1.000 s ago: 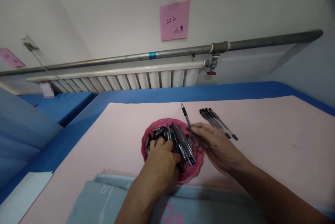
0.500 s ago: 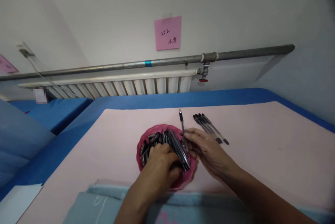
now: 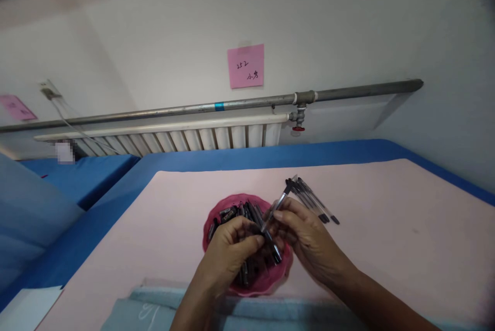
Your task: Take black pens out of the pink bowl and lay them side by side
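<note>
The right hand [image 3: 311,235] has its thumb and fingers closed on a clear pen [image 3: 281,200]; the pen is held over the right side of the pink bowl [image 3: 270,285], tilted, with its dark grip and tip pointing up and away to the right; the left hand [image 3: 230,248] is over the bowl too, its thumb and pointing finger curled close together at the pen's back end; I cannot tell if they pinch a small piece or just the pen, because the fingers hide it; under the hands, more black and clear pens and little dark bits [image 3: 228,214] lie in the bowl; just to the right, a few pens [image 3: 319,202] lie side by side on the pink sheet [image 3: 386,243]; the step in hand looks like fitting or fixing something at the back of the pen; I think the next move calls for a firm right hand, the left fingers lined up straight with the pen's end, and a gentle push that does not bend or slip.
</note>
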Tool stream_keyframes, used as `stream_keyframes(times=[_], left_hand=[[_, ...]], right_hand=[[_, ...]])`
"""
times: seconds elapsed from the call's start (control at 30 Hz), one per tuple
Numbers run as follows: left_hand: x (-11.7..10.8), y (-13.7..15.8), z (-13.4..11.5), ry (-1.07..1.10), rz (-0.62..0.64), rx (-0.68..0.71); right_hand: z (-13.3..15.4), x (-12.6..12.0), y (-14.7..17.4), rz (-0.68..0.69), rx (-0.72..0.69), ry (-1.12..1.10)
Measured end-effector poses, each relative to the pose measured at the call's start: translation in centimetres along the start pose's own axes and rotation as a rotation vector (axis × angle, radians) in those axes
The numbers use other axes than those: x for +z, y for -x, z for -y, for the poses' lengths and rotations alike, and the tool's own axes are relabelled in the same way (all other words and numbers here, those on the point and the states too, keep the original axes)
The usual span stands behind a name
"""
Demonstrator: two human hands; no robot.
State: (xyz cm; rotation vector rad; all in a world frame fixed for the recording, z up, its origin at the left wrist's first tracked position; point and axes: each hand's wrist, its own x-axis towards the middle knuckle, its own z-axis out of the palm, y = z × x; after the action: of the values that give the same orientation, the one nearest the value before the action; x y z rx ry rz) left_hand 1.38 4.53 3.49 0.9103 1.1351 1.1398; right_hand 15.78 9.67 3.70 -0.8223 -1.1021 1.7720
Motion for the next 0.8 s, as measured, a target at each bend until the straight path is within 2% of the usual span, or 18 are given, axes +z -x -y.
stream_keyframes(times=[0.43,0.67,0.8], left_hand=[[0.1,-0.4,0.5,-0.013,-0.021,0.021],[0.5,-0.6,1.1,0.022,-0.042,0.024],[0.4,-0.7,1.1,0.024,-0.028,0.036]], right_hand=[[-0.6,-0.7,-0.4,0.017,-0.109,0.205],[-1.0,-0.4,-0.4,-0.095,-0.091,0.241],[-0.4,-0.4,-0.2,0.013,-0.070,0.281]])
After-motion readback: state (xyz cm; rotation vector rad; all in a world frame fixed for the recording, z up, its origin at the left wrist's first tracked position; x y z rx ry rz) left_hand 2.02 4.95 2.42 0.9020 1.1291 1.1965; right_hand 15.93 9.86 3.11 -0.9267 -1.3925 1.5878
